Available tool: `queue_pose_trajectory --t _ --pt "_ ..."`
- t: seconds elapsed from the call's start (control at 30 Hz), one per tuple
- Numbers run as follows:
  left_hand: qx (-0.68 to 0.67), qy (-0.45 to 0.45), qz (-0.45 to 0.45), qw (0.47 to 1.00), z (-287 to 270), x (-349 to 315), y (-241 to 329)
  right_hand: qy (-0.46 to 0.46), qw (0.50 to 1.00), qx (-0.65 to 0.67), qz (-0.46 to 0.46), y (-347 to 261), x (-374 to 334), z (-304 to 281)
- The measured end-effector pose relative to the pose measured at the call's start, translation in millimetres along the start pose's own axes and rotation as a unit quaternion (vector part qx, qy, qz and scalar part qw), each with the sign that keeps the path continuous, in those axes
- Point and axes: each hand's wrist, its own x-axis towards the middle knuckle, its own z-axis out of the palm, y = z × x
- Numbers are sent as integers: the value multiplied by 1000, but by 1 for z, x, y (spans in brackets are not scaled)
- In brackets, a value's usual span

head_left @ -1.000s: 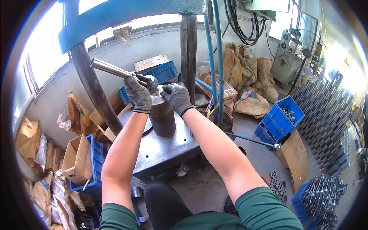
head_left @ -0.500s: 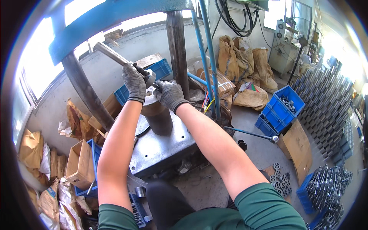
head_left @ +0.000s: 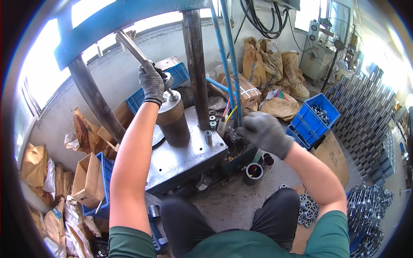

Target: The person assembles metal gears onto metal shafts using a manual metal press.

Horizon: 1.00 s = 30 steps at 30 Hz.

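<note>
My left hand [head_left: 151, 81], in a grey glove, grips a long steel wrench handle [head_left: 131, 46] whose head sits on a bolt atop a dark steel cylinder [head_left: 173, 121]. The cylinder stands upright on the grey plate of a press [head_left: 180, 159]. My right hand [head_left: 264, 132], also gloved, hangs in the air to the right of the plate, fingers loosely spread, holding nothing. Below it on the floor stand short dark steel sleeves [head_left: 254, 171].
Press columns [head_left: 195, 64] and blue hoses [head_left: 227, 60] rise behind the plate. Blue crates [head_left: 316, 115] of parts, brown sacks [head_left: 275, 71], stacked steel tubes [head_left: 365, 112] and loose rings [head_left: 306, 208] lie at the right. Cardboard boxes [head_left: 86, 178] and sacks crowd the left.
My right hand has left the top of the cylinder and swung out to the right and down. My left hand has kept its grip on the wrench handle, which now tilts more steeply.
</note>
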Motion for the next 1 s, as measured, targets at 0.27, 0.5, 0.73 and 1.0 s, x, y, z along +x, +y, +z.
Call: queue_pose_trajectory --t 0.27,0.5,0.73,1.0 --pt "36 16 27 999 -1 2 -5 -61 985 -138 80 45 -117 -61" --pt "45 22 34 998 4 1 -5 118 978 -167 48 55 -81 -48" --pt "12 1 31 999 0 4 -6 216 960 -164 69 89 13 -39" --pt "62 -28 13 998 10 10 -7 213 950 -149 173 106 47 -32"
